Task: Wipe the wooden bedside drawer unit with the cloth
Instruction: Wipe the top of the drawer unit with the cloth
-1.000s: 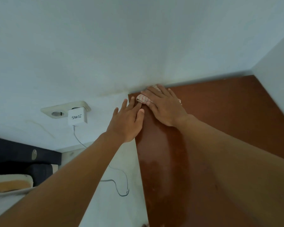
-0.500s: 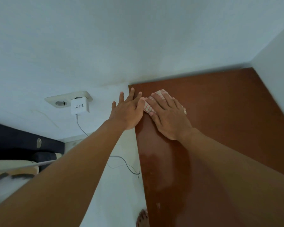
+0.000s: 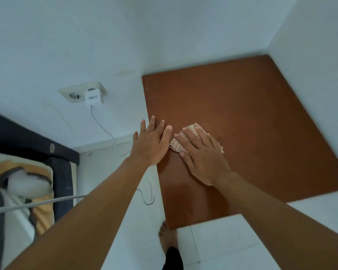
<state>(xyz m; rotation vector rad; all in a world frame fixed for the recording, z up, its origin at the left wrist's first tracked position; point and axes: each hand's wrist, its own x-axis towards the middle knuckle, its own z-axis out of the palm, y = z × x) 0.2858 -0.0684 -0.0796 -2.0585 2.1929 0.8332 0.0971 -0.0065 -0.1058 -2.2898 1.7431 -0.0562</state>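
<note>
Far left, a bed [image 3: 23, 184] with a dark frame sits low in the view, and above it a wall socket [image 3: 82, 91] carries a white charger [image 3: 93, 97] whose cable [image 3: 103, 123] trails down to the floor. Moving in, the left hand [image 3: 149, 143] lies flat and open, fingers spread, right on the left edge of the wooden bedside drawer unit [image 3: 242, 114]; its grip holds nothing, it just braces. Just beside it, the right hand [image 3: 203, 154] presses palm-down on the cloth [image 3: 177, 146], a small checked rag bunched under the fingers, pinned rather than pinched, near the left side of the brown top. That cloth looks soft and light, so it should fold and slide easily; flat pressure from the whole palm seems the best hold. The top looks hard, smooth and faintly glossy toward the near edge, likely slick under the rag. To the right, the wood runs bare to the wall corner, with plenty apparently left to wipe. A bare foot [image 3: 167, 237] shows below.
</note>
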